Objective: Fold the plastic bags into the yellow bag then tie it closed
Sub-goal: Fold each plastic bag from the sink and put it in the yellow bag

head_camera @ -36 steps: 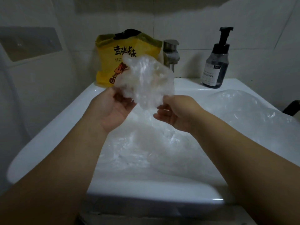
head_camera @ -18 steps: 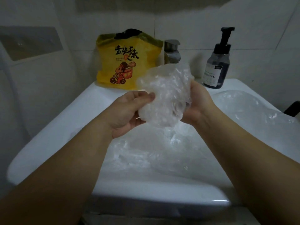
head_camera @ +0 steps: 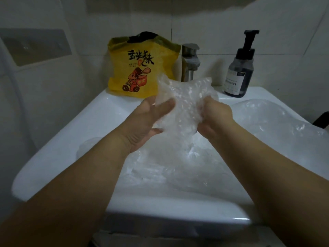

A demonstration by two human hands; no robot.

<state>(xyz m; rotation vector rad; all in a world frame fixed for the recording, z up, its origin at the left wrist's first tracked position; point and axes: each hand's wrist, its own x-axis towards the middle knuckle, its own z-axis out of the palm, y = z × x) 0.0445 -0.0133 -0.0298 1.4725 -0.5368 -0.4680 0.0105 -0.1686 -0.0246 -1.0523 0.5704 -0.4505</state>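
Note:
A crumpled clear plastic bag (head_camera: 183, 104) hangs between my hands above the sink. My left hand (head_camera: 147, 122) holds its left side, thumb and fingers pressed against the plastic. On the other side, my right hand (head_camera: 213, 118) grips the bag with curled fingers. The yellow bag (head_camera: 140, 68), printed with black characters and a red cartoon rider, stands upright and open at the top on the sink's back ledge, behind my left hand. More clear plastic bags (head_camera: 178, 166) lie piled in the basin and spread over the sink's right side (head_camera: 277, 122).
The white sink (head_camera: 71, 139) fills the middle of the view. A metal faucet (head_camera: 190, 61) rises behind the held bag. A dark pump bottle (head_camera: 240, 72) stands on the ledge at the back right. Tiled walls close in behind and to the left.
The held bag has dropped from in front of the yellow bag toward the middle. My hands have closed in on it from both sides and squeezed it smaller.

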